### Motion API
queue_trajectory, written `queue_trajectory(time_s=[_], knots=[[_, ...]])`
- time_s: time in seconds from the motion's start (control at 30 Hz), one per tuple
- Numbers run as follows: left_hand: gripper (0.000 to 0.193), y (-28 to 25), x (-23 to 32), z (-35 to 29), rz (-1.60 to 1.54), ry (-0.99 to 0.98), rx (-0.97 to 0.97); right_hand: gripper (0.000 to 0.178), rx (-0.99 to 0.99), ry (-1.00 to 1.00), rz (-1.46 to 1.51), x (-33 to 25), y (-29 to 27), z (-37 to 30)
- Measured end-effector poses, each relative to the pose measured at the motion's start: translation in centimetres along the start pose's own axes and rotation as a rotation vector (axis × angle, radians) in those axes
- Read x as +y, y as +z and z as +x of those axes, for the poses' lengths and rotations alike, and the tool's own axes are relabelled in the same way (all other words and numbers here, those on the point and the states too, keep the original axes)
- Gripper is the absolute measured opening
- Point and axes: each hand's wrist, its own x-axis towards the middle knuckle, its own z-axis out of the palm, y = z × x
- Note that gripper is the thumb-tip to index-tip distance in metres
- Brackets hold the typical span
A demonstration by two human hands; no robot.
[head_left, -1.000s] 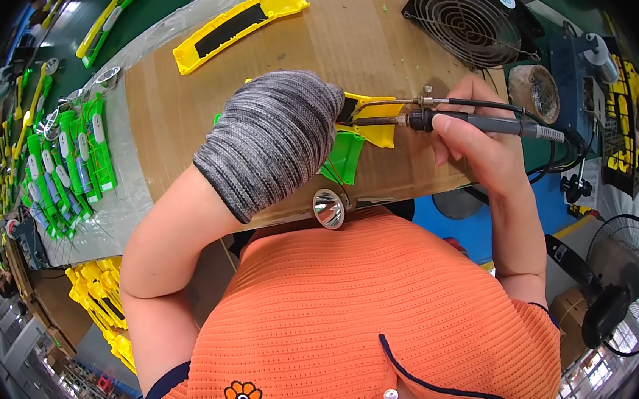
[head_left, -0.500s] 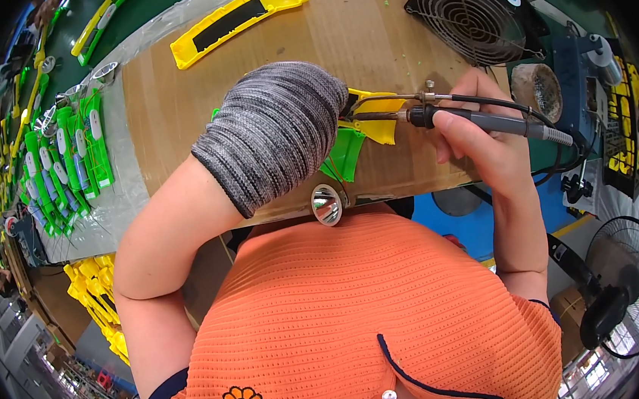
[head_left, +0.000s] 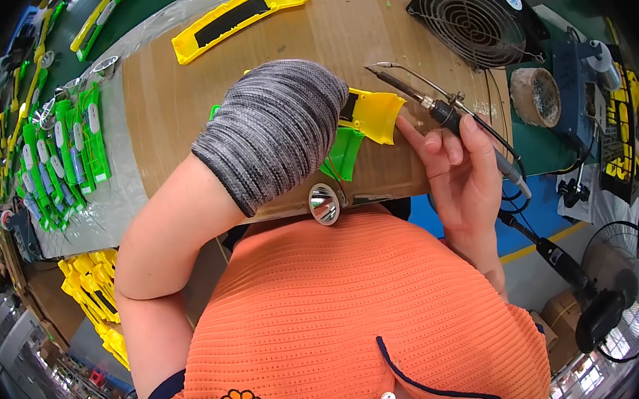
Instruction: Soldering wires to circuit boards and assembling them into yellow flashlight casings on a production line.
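A grey knitted sleeve [head_left: 275,131] covers my left forearm and hides my left hand and its fingers. Beside the sleeve's end a yellow plastic shell [head_left: 379,116] shows, with a green plastic shell [head_left: 344,154] partly under it. A shiny reflector cup [head_left: 324,203] hangs by thin wires at the near edge of the cardboard. My right hand [head_left: 459,157] holds a soldering iron [head_left: 449,117] between thumb and fingers. The iron's tip points up and left, apart from the shells. One outstretched finger of that hand reaches the yellow shell's right edge.
Another yellow shell [head_left: 243,16] lies at the far side of the cardboard [head_left: 365,24]. A square fan with a wire guard [head_left: 471,19] stands far right, near a round pot [head_left: 535,97]. Several green assemblies [head_left: 65,157] lie left. A pedestal fan [head_left: 608,288] stands lower right.
My right hand has drawn the soldering iron away from the yellow shell, and its tip has swung up. A finger has stretched toward the shell. My left arm has hardly moved.
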Motion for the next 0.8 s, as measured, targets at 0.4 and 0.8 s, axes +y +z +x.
queue_trajectory(time_s=[0.4,0.8], knots=[[0.017,2.0,-1.6,-0.9,0.026,-0.079,0.215,0.018,-0.108,-0.014,0.001,0.5,0.7,2.8],[0.023,-1.7,-8.0,-9.0,0.286,0.238,0.507,0.006,-0.048,-0.068,-0.027,-0.1,-0.3,0.4]])
